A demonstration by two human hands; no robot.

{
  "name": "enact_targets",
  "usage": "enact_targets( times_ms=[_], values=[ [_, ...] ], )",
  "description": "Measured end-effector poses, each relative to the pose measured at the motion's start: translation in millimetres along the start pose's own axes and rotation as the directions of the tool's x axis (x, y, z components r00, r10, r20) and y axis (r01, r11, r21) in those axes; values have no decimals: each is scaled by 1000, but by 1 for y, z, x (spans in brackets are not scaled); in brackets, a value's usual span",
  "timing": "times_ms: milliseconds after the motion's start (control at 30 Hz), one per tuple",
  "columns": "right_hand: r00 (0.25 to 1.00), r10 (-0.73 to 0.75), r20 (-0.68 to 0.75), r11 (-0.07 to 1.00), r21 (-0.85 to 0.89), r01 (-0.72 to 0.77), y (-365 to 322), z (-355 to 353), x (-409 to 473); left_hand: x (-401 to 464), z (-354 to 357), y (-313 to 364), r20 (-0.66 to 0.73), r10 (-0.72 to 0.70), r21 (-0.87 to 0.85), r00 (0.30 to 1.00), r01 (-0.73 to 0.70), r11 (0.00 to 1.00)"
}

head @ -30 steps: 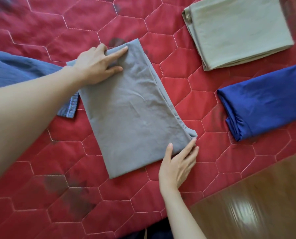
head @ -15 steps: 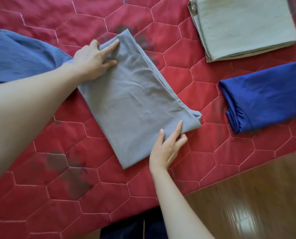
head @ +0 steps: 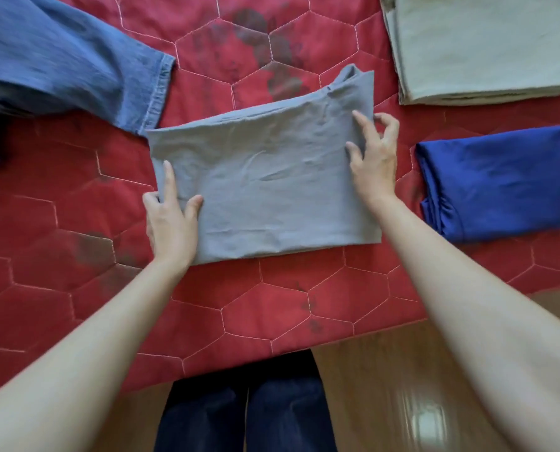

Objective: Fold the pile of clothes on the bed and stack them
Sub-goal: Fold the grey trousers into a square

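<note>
Grey cloth (head: 272, 187) lies folded into a rectangle in the middle of the red quilt (head: 76, 288), its long edges running left to right. We see shallow creases across its top layer, and its far right corner (head: 353, 76) bunches upward off the quilt.

Left hand (head: 171, 220) sits at the near left edge of the cloth. We see the index finger laid straight on the top layer, the thumb pressed on the fabric beside it, and the remaining fingers curled at the edge, so the hand grips that edge.

Right hand (head: 374, 158) sits at the right edge. We see the thumb and the first fingers resting on top of the cloth, while the outer fingers curl in the air past the edge; we cannot tell whether any fabric is pinched there.

Blue denim (head: 76, 60) lies unfolded at far left; its hem meets the far left corner of the cloth. A beige fold (head: 480, 44) lies at far right. A dark blue fold (head: 500, 181) lies near right, just beside the right hand and apart from the cloth.

Below the quilt edge we see a wood floor (head: 386, 386) and dark trouser legs (head: 246, 412)
</note>
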State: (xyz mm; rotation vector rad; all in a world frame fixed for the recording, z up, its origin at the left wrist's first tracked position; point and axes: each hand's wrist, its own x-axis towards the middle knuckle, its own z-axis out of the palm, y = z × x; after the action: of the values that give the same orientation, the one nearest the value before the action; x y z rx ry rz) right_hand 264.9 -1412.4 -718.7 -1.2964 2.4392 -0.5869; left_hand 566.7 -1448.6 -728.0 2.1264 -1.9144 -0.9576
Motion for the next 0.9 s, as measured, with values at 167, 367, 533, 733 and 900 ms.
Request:
enact_targets(
  times_ms=[167,367,533,733,900],
  values=[
    [1000,3,-12,947,-321,-6,-20,10,-3,-21,9,5,-150,14,267,989,27,963],
    [919,-334,210,908,-191,374,-78,70,-87,-27,40,33,85,485,390,870,-477,787],
    [896,-329,298,841,-339,421,-31,75,-98,-18,46,-9,177,579,458,796,-587,668],
    [965,-71,254,841,-505,195,51,21,-88,-31,32,-44,119,549,492,828,-529,691],
    [928,-231,292,859,-387,336,14,30,-68,-18,38,2,118,583,481,804,-559,675]
  ],
)
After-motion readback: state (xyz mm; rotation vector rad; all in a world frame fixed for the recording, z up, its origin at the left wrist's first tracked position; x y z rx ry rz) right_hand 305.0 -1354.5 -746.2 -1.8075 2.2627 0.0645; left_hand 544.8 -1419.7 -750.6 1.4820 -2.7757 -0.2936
